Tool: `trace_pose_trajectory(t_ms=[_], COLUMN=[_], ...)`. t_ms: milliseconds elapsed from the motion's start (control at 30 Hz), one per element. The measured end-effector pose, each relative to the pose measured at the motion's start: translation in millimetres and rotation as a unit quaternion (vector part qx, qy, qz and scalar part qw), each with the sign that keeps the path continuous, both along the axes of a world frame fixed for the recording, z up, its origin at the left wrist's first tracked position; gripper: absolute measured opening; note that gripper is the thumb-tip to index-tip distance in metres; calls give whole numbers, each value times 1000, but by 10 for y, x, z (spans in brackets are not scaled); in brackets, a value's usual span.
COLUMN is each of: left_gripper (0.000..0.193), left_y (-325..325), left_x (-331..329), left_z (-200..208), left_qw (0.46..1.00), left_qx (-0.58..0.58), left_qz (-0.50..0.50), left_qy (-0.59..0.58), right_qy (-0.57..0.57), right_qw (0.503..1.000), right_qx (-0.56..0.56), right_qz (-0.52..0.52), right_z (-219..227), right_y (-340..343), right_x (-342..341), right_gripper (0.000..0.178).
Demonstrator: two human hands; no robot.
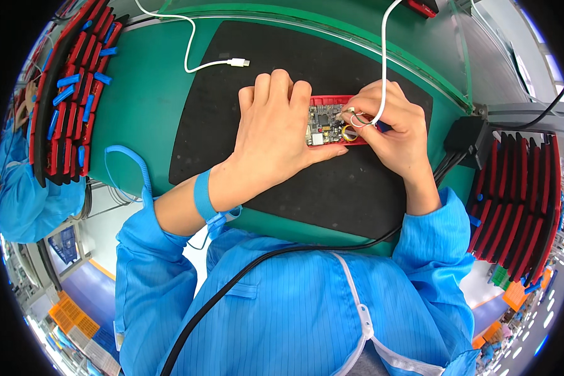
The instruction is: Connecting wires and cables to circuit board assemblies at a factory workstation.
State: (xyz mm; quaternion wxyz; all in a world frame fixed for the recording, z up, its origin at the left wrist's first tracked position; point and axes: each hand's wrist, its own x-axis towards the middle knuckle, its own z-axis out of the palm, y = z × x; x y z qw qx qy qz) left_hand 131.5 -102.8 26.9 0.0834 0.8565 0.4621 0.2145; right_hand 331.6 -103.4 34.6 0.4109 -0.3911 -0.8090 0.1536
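Note:
A green-grey circuit board [323, 119] lies in a red tray [329, 99] on the black mat. My left hand [271, 116] is wrapped over the tray's left end, its thumb along the near edge. Over the right end, my right hand [391, 119] pinches a small connector with thin wires [359, 118] at the board. Those wires lead to a white cable [383, 59] that comes down from above. Whether the connector is seated in the board I cannot tell. A round yellow-rimmed part [349, 133] shows beside the right fingertips.
A white cable with a plug [238, 62] rests on the black mat [232, 44], beyond my left hand. Racks of red trays stand at the left [75, 94] and right [520, 200]. A black box [467, 141] with cables sits right. A blue coiled cord [138, 164] runs near my left wrist strap.

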Motion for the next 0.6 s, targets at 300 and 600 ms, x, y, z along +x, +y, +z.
trace_pose_trajectory(t_ms=[300, 600], left_gripper=[46, 16], left_y=[106, 151], left_x=[-97, -91], left_z=[13, 24], left_qw=[991, 974], left_qx=[42, -32], left_qz=[-55, -127], left_qy=[-114, -187], right_qy=[-7, -28], right_qw=[1000, 999], right_qx=[4, 16], right_qz=[18, 41], right_z=[-4, 21], right_y=[3, 22], right_x=[10, -1], right_gripper=[17, 19])
